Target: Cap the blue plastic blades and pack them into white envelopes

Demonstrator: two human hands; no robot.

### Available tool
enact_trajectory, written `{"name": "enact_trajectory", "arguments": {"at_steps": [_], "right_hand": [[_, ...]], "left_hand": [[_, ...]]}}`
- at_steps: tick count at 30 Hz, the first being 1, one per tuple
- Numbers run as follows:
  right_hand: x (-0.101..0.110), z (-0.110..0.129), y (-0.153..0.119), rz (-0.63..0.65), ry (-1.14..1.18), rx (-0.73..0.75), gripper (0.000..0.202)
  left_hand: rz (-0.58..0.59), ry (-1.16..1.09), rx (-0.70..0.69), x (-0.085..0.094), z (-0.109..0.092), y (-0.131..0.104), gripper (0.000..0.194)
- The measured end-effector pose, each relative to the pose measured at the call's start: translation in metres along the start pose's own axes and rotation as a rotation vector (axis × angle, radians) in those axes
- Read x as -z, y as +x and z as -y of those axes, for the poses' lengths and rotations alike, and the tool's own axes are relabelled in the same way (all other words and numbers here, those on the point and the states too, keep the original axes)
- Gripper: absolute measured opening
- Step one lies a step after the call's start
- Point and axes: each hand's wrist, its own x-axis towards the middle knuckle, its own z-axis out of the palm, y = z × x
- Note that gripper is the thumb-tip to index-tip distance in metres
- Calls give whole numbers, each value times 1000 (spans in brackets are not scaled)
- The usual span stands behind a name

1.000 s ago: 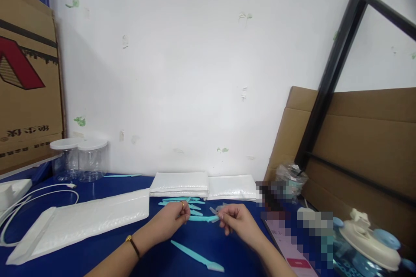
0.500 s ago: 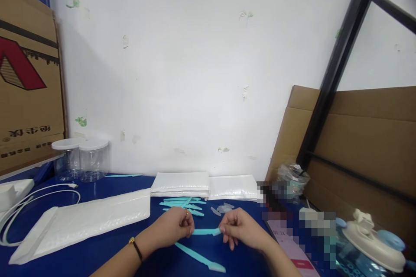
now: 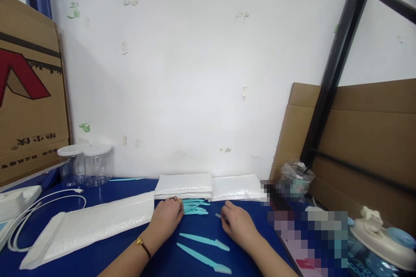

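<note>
Head view; all positions given from the white mailer stack.

Left hand: near side of the stack, toward its left end, fingers curled down at the left end of the turquoise blade pile. Fingertips hidden, so can't tell if it grasps a piece.

Right hand: near side and to the right of the stack, fingers bent down toward the tabletop. A small clear cap pokes out left of the fingertips; can't tell whether it's pinched or only touched.

Blade pile lies along the stack's near edge, pieces crossing each other. Farther out on the near side: upper loose blade and lower loose blade, apart, narrow ends left, wide ends right, left ends closer together.

Room: blue tabletop shows between the hands, from the pile down to the upper loose blade. Far side of the stack is bounded by the wall. Right edge is bounded by the second mailer. Left edge: long white pouch ends just beside it, close to the left hand. Far right of the stack, past the right forearm: partly pixelated pink panel, then the bottle. Clear jars stand well left, near the wall.
</note>
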Motion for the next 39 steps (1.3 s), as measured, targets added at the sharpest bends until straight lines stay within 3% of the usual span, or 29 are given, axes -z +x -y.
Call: {"name": "enact_trajectory", "arguments": {"at_steps": [3,7,10,14,19,26,32,35,39], "right_hand": [[2,0,-2,-36,59,-13,15],[8,-3,-3,-77,387,-76,12],[13,-7,-3,-94,680,-137,13],[17,-14,-3,-97,1033,-192,23],[16,-13,-1,-117,1337,-285,34],[15,0,0,-157,1390,-313,39],[16,10,0,-77,1390,-272,34],[19,10,-3,23,1360,-248,30],[23,3,-9,283,1293,-221,26]], "left_hand": [[-8,12,-26,4,-2,0,18],[-35,-36,-66,10,-4,1,18],[-6,-234,-70,9,-6,1,18],[115,-621,-101,2,-9,0,17],[156,-765,-146,-5,-10,2,14],[194,-746,-140,-2,-17,0,17],[221,-808,-137,1,-25,-2,17],[255,-780,-139,2,-31,-6,14],[271,-594,-164,2,-34,-11,14]]}}
